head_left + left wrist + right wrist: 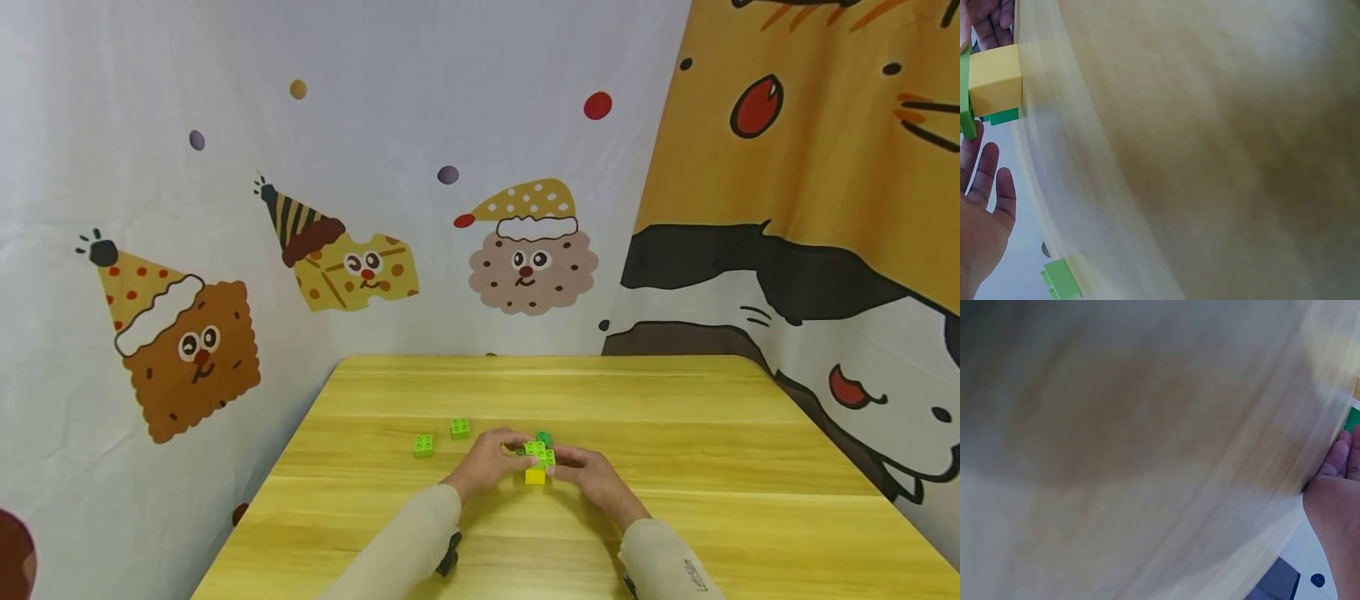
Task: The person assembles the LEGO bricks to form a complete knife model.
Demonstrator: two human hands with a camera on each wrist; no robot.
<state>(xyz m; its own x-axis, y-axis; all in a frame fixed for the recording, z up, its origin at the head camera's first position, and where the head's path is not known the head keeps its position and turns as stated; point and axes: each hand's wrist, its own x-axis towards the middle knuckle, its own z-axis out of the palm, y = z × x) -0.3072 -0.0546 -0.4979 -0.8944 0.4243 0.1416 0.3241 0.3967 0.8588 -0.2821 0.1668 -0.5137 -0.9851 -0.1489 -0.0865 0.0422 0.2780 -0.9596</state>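
A small stack of toy building bricks stands on the table between my two hands. At its top is a light green brick (536, 448), with more light green below it. A yellow brick (535, 477) forms the near lower part, also seen in the left wrist view as a yellow block (995, 79). A dark green brick (544, 437) shows behind. My left hand (491, 458) holds the light green part from the left, thumb in front. From the right, my right hand (596, 477) grips the stack's side with thumb and fingers. Its fingertips' exact contact is partly hidden.
Two loose light green bricks, one nearer (423, 446) and one farther (460, 428), lie left of my left hand. The wooden table (675, 400) reaches back to a wall cloth (420, 333) printed with cartoon figures.
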